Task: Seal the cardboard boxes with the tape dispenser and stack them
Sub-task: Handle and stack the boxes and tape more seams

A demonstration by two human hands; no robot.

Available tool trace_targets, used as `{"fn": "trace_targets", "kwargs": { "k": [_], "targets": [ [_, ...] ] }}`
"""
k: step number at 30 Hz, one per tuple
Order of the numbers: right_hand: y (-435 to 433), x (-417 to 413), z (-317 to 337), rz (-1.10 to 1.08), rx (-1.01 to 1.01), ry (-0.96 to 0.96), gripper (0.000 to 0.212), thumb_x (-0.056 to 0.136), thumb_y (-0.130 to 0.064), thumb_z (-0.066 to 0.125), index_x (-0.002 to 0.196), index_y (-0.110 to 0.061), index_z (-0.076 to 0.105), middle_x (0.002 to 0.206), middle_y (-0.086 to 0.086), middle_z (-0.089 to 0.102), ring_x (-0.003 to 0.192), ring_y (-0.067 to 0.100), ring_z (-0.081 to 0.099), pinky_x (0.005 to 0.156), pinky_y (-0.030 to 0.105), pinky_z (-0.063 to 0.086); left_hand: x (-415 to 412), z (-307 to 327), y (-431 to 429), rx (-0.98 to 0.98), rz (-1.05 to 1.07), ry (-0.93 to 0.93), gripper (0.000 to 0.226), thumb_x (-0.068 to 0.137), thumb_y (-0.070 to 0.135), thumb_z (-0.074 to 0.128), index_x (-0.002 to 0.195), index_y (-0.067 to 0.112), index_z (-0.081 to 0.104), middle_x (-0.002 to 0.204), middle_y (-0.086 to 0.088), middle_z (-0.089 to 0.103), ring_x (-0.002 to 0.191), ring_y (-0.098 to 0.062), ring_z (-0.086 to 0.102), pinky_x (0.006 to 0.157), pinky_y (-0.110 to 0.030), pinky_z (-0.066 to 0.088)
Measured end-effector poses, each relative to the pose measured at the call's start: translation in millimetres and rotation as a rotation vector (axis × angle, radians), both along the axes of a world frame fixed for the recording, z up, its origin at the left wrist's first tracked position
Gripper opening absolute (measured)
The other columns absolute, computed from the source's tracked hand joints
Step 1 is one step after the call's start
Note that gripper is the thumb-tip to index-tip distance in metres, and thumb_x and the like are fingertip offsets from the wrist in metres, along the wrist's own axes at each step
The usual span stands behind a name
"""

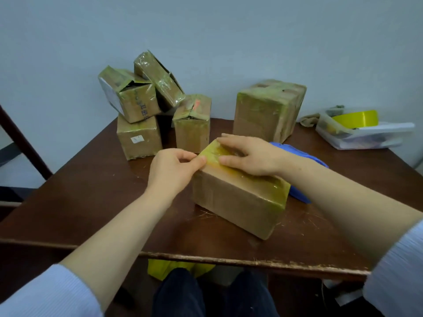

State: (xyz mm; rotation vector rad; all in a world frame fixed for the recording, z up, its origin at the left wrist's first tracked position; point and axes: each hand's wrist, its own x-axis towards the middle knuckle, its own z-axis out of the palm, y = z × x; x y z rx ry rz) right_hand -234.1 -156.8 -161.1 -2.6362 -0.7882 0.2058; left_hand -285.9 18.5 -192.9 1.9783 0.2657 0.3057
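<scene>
A brown box (238,200) sits at the middle of the dark desk (91,202), turned at an angle, with yellow tape (211,153) across its top and down its right end. The left hand (174,170) has its fingers curled, and thumb and forefinger pinch the box's top corner at 9 o'clock, where the tape ends. The right hand (249,156) lies flat on the taped top with its fingers stretched out, pressing down and gripping nothing.

Just behind the box at 2 o'clock, a blue tape dispenser (299,156) lies on the desk, partly hidden by the right wrist. At 11 o'clock stands a pile of small boxes (137,106), already taped, the upper ones tilted. One more small box (192,126) is upright just beside the pile at 12 o'clock. A large box (267,110) stands at 1 o'clock against the wall. Further out at 2 o'clock a clear plastic tray (366,136) holds a yellow tape roll (357,117).
</scene>
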Motion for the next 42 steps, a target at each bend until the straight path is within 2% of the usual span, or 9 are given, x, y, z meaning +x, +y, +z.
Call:
{"fn": "trace_targets", "kwargs": {
  "k": [5, 11, 18, 27, 31, 33, 35, 38, 42],
  "targets": [
    [9.9, -3.7, -2.2, 0.144, -0.137, -0.152, 0.046, 0.101, -0.032, 0.038, 0.146, -0.022, 0.034, 0.156, -0.006, 0.023, 0.145, 0.013, 0.014, 0.115, 0.030, 0.009, 21.8, 3.5, -3.2, -0.225, 0.011, 0.110, 0.029, 0.093, 0.034, 0.058, 0.115, 0.018, 0.068, 0.114, 0.005, 0.063, 0.106, -0.015, 0.055, 0.094, -0.034, 0.045],
    [7.6, -6.3, -7.3, 0.203, -0.112, -0.225, 0.045, 0.100, -0.034, 0.038, 0.143, -0.021, 0.040, 0.152, -0.010, 0.031, 0.137, 0.009, 0.031, 0.106, 0.020, 0.023, 36.0, 1.2, -20.0, -0.319, -0.041, 0.202, 0.027, 0.094, 0.034, 0.056, 0.109, 0.016, 0.070, 0.103, 0.001, 0.066, 0.087, -0.010, 0.055, 0.067, -0.023, 0.038],
    [-19.1, -22.0, -9.1, 0.277, -0.105, -0.293, 0.039, 0.099, -0.032, 0.043, 0.134, -0.018, 0.053, 0.144, -0.006, 0.046, 0.130, 0.014, 0.045, 0.107, 0.029, 0.034, 40.0, -5.6, -22.6, 0.041, 0.043, 0.104, 0.041, 0.095, 0.033, 0.055, 0.058, 0.017, 0.060, 0.063, 0.001, 0.051, 0.070, -0.020, 0.050, 0.070, -0.032, 0.040],
    [-112.9, -78.5, -15.6, 0.215, 0.023, -0.297, 0.044, 0.094, -0.045, 0.038, 0.119, -0.023, 0.067, 0.126, -0.012, 0.061, 0.116, 0.001, 0.055, 0.095, 0.022, 0.044, 39.5, -5.4, -25.0, 0.126, 0.058, 0.089, 0.027, 0.096, 0.034, 0.052, 0.086, 0.018, 0.072, 0.086, 0.002, 0.058, 0.090, -0.021, 0.053, 0.087, -0.037, 0.045],
    [-133.9, -94.0, -22.2, 0.056, 0.009, -0.385, 0.063, 0.095, -0.058, 0.026, 0.071, -0.017, 0.068, 0.075, -0.006, 0.067, 0.070, 0.017, 0.065, 0.058, 0.035, 0.053, 39.4, -0.7, -26.8, 0.234, 0.014, 0.056, 0.031, 0.099, 0.028, 0.047, 0.072, 0.022, 0.063, 0.087, -0.003, 0.060, 0.094, -0.027, 0.056, 0.095, -0.040, 0.042],
    [-123.3, -92.3, -12.3, -0.079, 0.193, -0.415, 0.054, 0.091, -0.055, 0.036, 0.066, -0.017, 0.065, 0.067, -0.004, 0.063, 0.063, 0.018, 0.060, 0.058, 0.038, 0.049, 39.2, 0.3, -31.7, 0.449, 0.017, -0.030, 0.026, 0.100, 0.025, 0.044, 0.098, 0.018, 0.069, 0.109, -0.009, 0.066, 0.112, -0.028, 0.056, 0.114, -0.043, 0.024],
    [-90.8, -84.9, 3.5, -0.063, 0.280, -0.406, 0.034, 0.086, -0.049, 0.049, 0.089, -0.023, 0.071, 0.090, -0.007, 0.069, 0.084, 0.013, 0.063, 0.079, 0.039, 0.050, 33.7, 2.8, -36.4, 0.702, -0.003, -0.163, 0.032, 0.101, 0.028, 0.042, 0.123, 0.018, 0.062, 0.129, -0.002, 0.061, 0.128, -0.020, 0.047, 0.117, -0.041, -0.003],
    [-40.5, -62.6, 10.1, 0.087, -0.092, -0.271, 0.077, 0.085, -0.059, 0.053, 0.147, -0.020, 0.030, 0.153, -0.003, 0.032, 0.140, 0.010, 0.026, 0.115, 0.031, 0.013, 27.2, 10.0, -37.3, 0.803, -0.278, -0.283, 0.036, 0.100, 0.023, 0.041, 0.134, 0.017, 0.053, 0.140, 0.001, 0.051, 0.138, -0.013, 0.035, 0.117, -0.035, -0.003],
    [-25.6, -43.5, -15.3, 0.116, -0.305, -0.222, 0.092, 0.086, -0.066, 0.041, 0.152, -0.016, 0.004, 0.160, -0.001, -0.003, 0.146, 0.008, -0.006, 0.119, 0.032, -0.003, 27.6, 2.5, -24.3, 0.855, -0.545, -0.127, 0.045, 0.102, 0.025, 0.034, 0.147, 0.020, 0.032, 0.155, 0.007, 0.025, 0.143, -0.004, 0.016, 0.117, -0.027, 0.006]
  ]
}}
